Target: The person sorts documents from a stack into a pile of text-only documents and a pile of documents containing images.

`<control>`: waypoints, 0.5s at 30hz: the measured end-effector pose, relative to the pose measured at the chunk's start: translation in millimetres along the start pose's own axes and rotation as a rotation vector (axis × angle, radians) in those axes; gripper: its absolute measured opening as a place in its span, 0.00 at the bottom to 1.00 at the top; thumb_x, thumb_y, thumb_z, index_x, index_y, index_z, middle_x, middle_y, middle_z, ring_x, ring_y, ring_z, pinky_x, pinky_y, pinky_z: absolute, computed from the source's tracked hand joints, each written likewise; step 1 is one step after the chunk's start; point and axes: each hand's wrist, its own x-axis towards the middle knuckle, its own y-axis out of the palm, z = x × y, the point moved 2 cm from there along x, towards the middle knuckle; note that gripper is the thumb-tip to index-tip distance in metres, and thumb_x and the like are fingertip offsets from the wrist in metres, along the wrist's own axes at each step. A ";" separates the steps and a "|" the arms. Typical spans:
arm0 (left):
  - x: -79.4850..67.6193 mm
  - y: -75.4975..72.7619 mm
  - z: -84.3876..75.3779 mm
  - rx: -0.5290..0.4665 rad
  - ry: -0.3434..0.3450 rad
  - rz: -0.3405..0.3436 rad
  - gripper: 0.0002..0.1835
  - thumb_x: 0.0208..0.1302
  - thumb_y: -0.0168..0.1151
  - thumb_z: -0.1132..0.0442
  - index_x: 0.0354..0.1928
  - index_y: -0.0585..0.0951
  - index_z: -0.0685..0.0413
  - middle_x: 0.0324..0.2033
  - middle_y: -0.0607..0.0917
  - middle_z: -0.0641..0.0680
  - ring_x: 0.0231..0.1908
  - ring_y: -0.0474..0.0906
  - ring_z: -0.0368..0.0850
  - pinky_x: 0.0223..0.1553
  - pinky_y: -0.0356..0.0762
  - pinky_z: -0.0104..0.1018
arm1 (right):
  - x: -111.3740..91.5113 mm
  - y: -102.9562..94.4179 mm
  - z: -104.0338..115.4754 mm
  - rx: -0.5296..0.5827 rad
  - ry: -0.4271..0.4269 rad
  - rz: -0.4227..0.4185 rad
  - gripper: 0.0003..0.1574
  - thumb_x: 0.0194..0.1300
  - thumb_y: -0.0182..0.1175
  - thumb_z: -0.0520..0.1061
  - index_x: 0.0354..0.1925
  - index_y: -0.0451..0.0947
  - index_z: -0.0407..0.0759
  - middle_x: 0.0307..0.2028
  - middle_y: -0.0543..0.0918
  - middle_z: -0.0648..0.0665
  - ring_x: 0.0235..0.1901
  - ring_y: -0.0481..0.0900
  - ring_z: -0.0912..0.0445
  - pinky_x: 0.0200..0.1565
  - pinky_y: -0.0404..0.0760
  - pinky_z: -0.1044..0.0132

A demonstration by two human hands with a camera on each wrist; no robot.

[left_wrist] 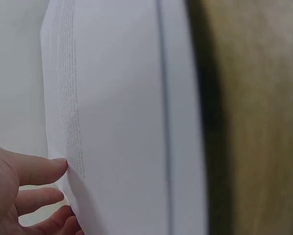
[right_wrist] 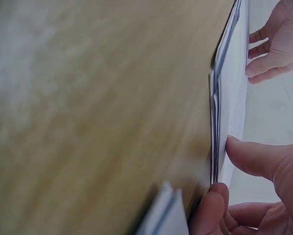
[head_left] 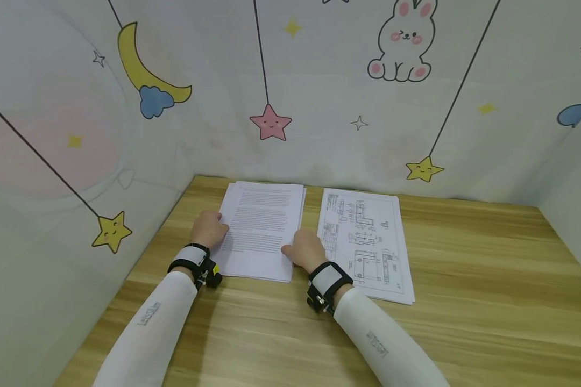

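Note:
A stack of printed paper sheets (head_left: 259, 228) lies at the left of the table, its pages covered in lines of text. At its left edge my left hand (head_left: 208, 228) pinches the sheets, thumb on the top page and the other fingers at the side. My right hand (head_left: 306, 250) grips the opposite edge near the lower right corner. In the right wrist view its thumb rests over the stack (right_wrist: 226, 107) and its fingertips curl in at the edge, where several layers show slightly uneven.
Right of the text pages lies a second stack of sheets (head_left: 368, 242) with technical drawings, close beside my right hand. The wooden table (head_left: 489, 279) meets a white cloth wall (head_left: 319, 156) with cartoon prints at the back and sides.

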 end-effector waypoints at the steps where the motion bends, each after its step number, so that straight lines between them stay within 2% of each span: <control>1: 0.3 0.0 0.4 0.003 -0.001 0.000 0.27 0.67 0.55 0.63 0.66 0.71 0.70 0.66 0.72 0.70 0.67 0.69 0.66 0.67 0.69 0.58 | 0.7 0.2 0.2 0.001 -0.002 0.002 0.19 0.63 0.65 0.50 0.24 0.77 0.37 0.17 0.73 0.46 0.15 0.71 0.56 0.16 0.64 0.69; 8: 0.6 3.3 2.6 -0.180 -0.055 0.061 0.29 0.69 0.54 0.61 0.69 0.68 0.66 0.70 0.68 0.68 0.71 0.64 0.64 0.70 0.64 0.57 | 8.9 3.0 -4.9 -0.007 0.017 0.025 0.18 0.62 0.65 0.50 0.38 0.78 0.35 0.27 0.78 0.44 0.22 0.73 0.54 0.20 0.66 0.68; 12: -2.1 2.2 3.9 -0.203 -0.061 0.077 0.28 0.71 0.52 0.59 0.69 0.69 0.66 0.69 0.69 0.68 0.69 0.65 0.64 0.69 0.65 0.57 | 11.4 2.9 -7.3 0.049 0.014 0.047 0.22 0.63 0.64 0.50 0.45 0.78 0.33 0.33 0.82 0.40 0.22 0.74 0.54 0.19 0.68 0.68; 15: -4.2 -1.0 5.2 -0.188 -0.035 0.082 0.28 0.73 0.50 0.57 0.69 0.68 0.66 0.68 0.70 0.68 0.68 0.67 0.64 0.68 0.67 0.57 | 11.9 2.4 -8.2 0.116 0.007 0.070 0.27 0.65 0.61 0.51 0.53 0.76 0.32 0.40 0.84 0.36 0.17 0.73 0.56 0.17 0.69 0.70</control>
